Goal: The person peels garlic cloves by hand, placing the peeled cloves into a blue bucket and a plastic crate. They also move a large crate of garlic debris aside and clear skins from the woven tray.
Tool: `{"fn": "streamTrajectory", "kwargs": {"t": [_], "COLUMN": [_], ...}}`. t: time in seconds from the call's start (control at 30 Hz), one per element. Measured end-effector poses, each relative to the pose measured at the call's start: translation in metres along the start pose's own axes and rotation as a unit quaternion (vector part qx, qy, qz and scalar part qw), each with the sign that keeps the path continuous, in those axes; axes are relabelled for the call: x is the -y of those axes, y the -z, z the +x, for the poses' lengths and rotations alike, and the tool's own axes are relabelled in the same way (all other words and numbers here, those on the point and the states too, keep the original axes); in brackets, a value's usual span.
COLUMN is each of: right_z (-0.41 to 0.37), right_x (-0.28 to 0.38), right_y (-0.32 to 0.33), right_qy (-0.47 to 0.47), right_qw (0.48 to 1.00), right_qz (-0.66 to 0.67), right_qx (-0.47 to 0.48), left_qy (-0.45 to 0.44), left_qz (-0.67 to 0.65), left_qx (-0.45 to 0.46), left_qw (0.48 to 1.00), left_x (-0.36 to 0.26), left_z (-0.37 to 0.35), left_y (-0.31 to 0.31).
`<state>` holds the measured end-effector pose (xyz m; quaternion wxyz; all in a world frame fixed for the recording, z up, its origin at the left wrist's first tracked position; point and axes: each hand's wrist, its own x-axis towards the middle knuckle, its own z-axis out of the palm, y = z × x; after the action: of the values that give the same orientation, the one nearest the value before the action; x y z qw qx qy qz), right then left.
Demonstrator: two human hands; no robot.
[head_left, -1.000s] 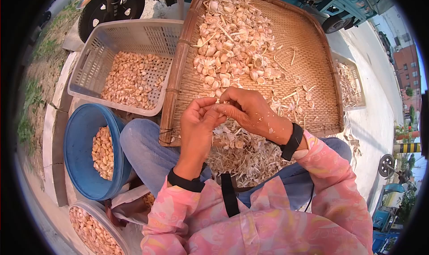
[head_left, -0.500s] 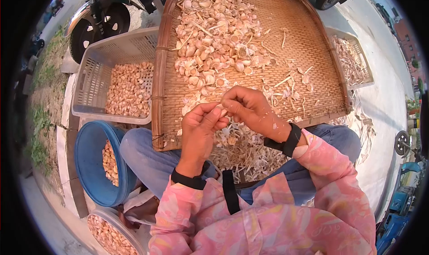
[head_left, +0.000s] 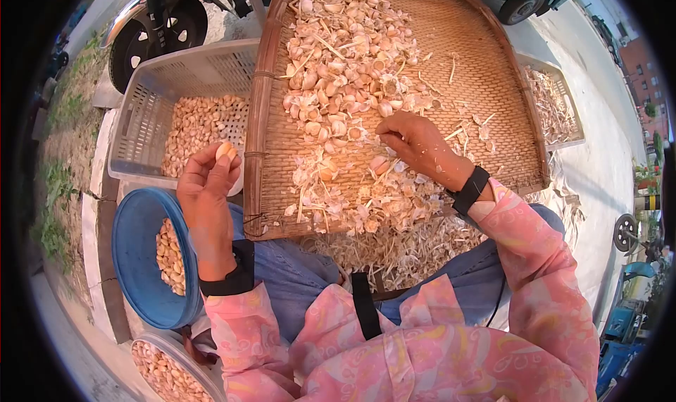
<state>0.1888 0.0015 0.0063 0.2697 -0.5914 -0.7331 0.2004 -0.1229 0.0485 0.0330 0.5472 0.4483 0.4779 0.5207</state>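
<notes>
My left hand (head_left: 209, 208) pinches a garlic clove (head_left: 225, 150) between thumb and fingertips, held up over the near right corner of the grey crate. Over the woven bamboo tray (head_left: 451, 57), my right hand (head_left: 426, 150) has its fingers bent together, the tips close to the garlic pile (head_left: 345, 64); what they hold, if anything, is hidden. Bits of skin stick to the back of that hand. Loose skins and a few cloves lie on the tray below it.
A grey crate (head_left: 141, 138) of cloves stands left of the tray, with a blue bucket (head_left: 125, 250) of cloves nearer. A round tub (head_left: 169, 374) of cloves sits at lower left. Peelings (head_left: 394, 250) heap between my legs; another crate (head_left: 563, 135) of scraps stands right.
My hands have parted from their meeting above the tray's near side. The left moved left to the grey crate with a clove; the right moved up and right towards the garlic pile.
</notes>
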Motion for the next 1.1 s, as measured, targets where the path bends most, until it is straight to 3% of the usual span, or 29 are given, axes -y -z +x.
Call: {"fn": "streamTrajectory", "kwargs": {"t": [0.07,0.13,0.2,0.27,0.33,0.4,0.57,0.67,0.73,0.77,0.8,0.93,1.1], "right_z": [0.015,0.034,0.042,0.045,0.045,0.037,0.015,0.006,-0.002,-0.006,-0.009,-0.015,-0.018], "right_x": [0.007,0.014,0.018,0.016,0.016,0.011,-0.019,-0.015,-0.015,-0.014,-0.009,0.008,0.022], "right_y": [-0.019,-0.038,-0.053,-0.059,-0.057,-0.046,-0.022,-0.013,-0.013,-0.012,-0.010,-0.006,-0.010], "right_qy": [0.062,0.098,0.096,0.092,0.087,0.074,0.040,-0.052,-0.099,-0.120,-0.104,-0.011,0.022], "right_qw": [0.997,0.992,0.984,0.979,0.973,0.967,0.993,0.995,0.968,0.946,0.941,0.935,0.930], "right_qz": [-0.030,-0.072,-0.126,-0.150,-0.181,-0.217,-0.099,0.082,0.230,0.302,0.321,0.349,0.363], "right_qx": [0.018,0.043,0.084,0.102,0.113,0.111,0.054,0.001,-0.002,-0.005,-0.016,-0.067,-0.054], "left_qy": [-0.095,-0.213,-0.078,-0.090,-0.169,-0.172,-0.168,-0.180,-0.062,-0.001,0.171,0.176,0.110], "left_qz": [0.226,0.403,0.356,0.444,0.505,0.532,0.609,0.596,0.370,0.245,0.068,-0.104,-0.107], "left_qx": [-0.039,-0.026,0.086,0.167,0.204,0.207,0.240,0.229,0.280,0.296,0.289,0.228,0.208], "left_qw": [0.969,0.890,0.927,0.876,0.821,0.802,0.737,0.748,0.884,0.923,0.940,0.952,0.966], "left_x": [0.000,0.000,-0.009,0.009,0.046,0.067,0.065,0.049,0.067,0.075,0.050,0.044,0.034], "left_z": [0.023,0.034,0.019,0.014,0.017,0.022,0.018,0.013,0.011,0.010,-0.003,-0.023,-0.034], "left_y": [0.027,0.031,-0.012,-0.054,-0.085,-0.103,-0.117,-0.119,-0.124,-0.125,-0.137,-0.141,-0.119]}}
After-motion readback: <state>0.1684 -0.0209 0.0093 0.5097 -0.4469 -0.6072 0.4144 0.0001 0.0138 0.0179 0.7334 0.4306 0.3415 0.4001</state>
